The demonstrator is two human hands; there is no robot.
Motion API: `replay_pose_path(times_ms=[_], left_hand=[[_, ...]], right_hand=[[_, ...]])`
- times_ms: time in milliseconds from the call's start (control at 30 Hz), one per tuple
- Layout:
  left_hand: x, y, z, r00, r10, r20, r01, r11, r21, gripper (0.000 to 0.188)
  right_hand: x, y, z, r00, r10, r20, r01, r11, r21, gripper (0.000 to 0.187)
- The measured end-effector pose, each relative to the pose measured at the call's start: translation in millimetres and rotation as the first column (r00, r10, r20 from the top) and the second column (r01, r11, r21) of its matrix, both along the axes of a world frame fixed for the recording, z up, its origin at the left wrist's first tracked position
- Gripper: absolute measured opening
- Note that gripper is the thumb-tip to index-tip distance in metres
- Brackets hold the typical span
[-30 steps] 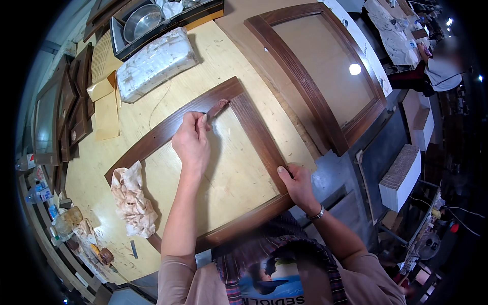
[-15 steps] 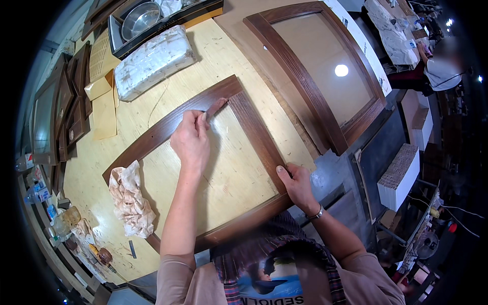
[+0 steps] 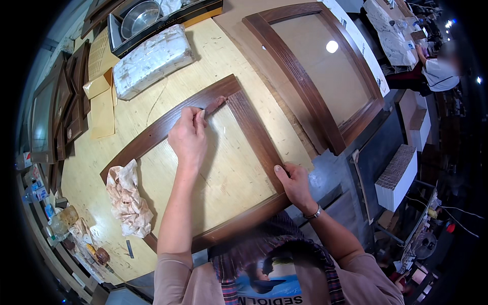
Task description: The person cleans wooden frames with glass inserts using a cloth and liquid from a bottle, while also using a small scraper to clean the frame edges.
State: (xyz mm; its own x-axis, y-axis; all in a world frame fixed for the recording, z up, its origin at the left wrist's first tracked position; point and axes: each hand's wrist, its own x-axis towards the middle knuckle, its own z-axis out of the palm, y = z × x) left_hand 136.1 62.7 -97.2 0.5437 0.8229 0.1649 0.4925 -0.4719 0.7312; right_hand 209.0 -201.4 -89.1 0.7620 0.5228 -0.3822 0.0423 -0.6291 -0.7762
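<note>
Pale wall point(image 3: 57, 38) is rising at far left. Light wooden surface point(image 3: 223, 51) is filling the middle ground; glare is catching its lower-left part. Second table point(image 3: 389, 43), under a stained whitish covering, is standing apart, upper right. Small white lamps point(image 3: 448, 24) are shining beyond; the right-hand background is lying mostly dark.

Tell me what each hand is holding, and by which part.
The left hand pinches a small brown-tipped tool by its near end; the right hand grips the wooden frame by its right side, near the lower corner.
</note>
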Motion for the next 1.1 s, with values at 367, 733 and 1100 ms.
replay_pose_path(times_ms=[367, 733, 1100], left_hand=[[-5.3, 6.6, 2.3, 0.999, -0.007, 0.050, 0.008, 1.000, -0.006, 0.004], [-10.5, 18.6, 0.2, 0.974, -0.184, 0.134, 0.153, 0.964, 0.217, 0.007], [-39.2, 11.0, 17.4, 0.960, -0.092, 0.264, 0.108, 0.993, -0.046, 0.005]], right_hand=[[-1.5, 3.8, -4.7, 1.000, 0.007, 0.022, -0.006, 1.000, -0.024, 0.040], [-7.1, 11.5, -4.8, 1.000, -0.012, -0.002, 0.012, 1.000, -0.009, 0.041], [-8.0, 23.8, -1.9, 0.997, -0.014, -0.074, 0.014, 1.000, 0.000, 0.041]])
